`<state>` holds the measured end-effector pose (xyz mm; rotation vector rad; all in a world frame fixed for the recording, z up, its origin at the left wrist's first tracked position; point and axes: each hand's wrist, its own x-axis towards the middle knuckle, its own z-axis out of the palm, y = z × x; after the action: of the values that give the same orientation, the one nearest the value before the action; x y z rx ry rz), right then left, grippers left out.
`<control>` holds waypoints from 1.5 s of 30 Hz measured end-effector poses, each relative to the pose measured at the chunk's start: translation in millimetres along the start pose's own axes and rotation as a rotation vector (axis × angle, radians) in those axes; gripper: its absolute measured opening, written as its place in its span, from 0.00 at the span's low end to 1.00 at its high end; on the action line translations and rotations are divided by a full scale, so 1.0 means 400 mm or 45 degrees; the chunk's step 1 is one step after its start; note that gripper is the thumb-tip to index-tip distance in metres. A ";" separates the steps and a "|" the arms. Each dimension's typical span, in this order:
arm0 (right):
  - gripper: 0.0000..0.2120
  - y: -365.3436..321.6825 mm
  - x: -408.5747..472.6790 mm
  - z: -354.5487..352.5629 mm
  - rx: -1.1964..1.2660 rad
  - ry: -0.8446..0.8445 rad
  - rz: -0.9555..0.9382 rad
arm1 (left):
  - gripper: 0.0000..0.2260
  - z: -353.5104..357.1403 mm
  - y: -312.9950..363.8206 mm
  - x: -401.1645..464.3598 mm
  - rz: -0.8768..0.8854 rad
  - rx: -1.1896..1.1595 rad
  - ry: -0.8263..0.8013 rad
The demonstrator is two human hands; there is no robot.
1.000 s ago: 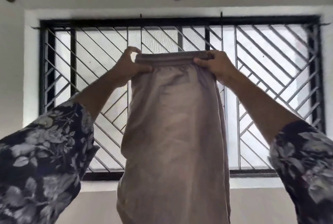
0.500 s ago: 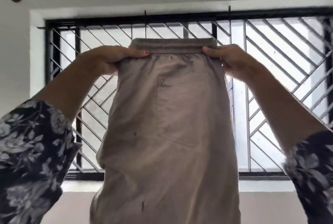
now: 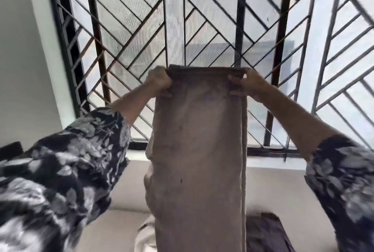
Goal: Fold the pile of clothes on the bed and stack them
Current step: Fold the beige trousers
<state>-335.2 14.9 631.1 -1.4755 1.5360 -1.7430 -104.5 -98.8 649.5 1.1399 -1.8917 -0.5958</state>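
Holding a beige garment (image 3: 198, 150) up by its top band, both hands grip a corner each. Head view only.

Left hand (image 3: 158, 81): fingers curled tight round the band's left corner, knuckles toward the camera. Right hand (image 3: 245, 84): thumb and fingers pinching the right corner, fingers folded onto the front of the cloth. The band runs taut and level between the two.

Garment hangs straight down from the hands, doubled lengthwise; a second layer's edge shows along its right side. Its left edge is rumpled partway down. A few small dark specks on the front. Lower end runs out of frame at the bottom.

Sleeves (image 3: 60, 170): dark with pale floral print, on both forearms, either side of the garment.

Behind the garment: window grille (image 3: 125, 29), black bars with diagonal pattern, bright outside. A pale sill runs under it.

Below the garment: bed (image 3: 125, 227), light cover. Dark cloth (image 3: 265, 233) lies on it just right of the garment's lower part. A pale cloth (image 3: 144, 237) shows just left of it, partly hidden. How these two are arranged, cannot tell.
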 end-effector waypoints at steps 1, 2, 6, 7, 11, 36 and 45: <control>0.06 -0.024 0.010 -0.001 0.006 0.030 -0.063 | 0.14 -0.021 0.018 0.005 0.064 -0.037 0.026; 0.07 -0.050 0.019 -0.003 0.010 0.062 -0.121 | 0.16 -0.047 0.038 0.009 0.134 -0.070 0.055; 0.07 -0.195 0.023 -0.016 0.003 0.183 -0.347 | 0.25 -0.162 0.129 0.009 0.350 -0.205 0.200; 0.07 -0.227 0.014 -0.019 -0.011 0.192 -0.390 | 0.24 -0.184 0.148 0.008 0.396 -0.224 0.209; 0.08 -0.312 -0.045 -0.041 -0.004 0.176 -0.505 | 0.22 -0.246 0.208 -0.017 0.506 -0.262 0.215; 0.08 0.473 -1.090 -0.081 0.134 -0.634 0.805 | 0.08 0.147 -0.424 -1.102 -0.294 0.005 -0.984; 0.07 0.725 -1.265 -0.056 0.141 -0.882 1.260 | 0.17 0.296 -0.647 -1.257 -0.582 0.004 -1.463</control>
<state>-263.7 344.1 154.7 -0.8386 1.3594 -0.6305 45.7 217.9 190.3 1.3749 -2.5187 -1.7880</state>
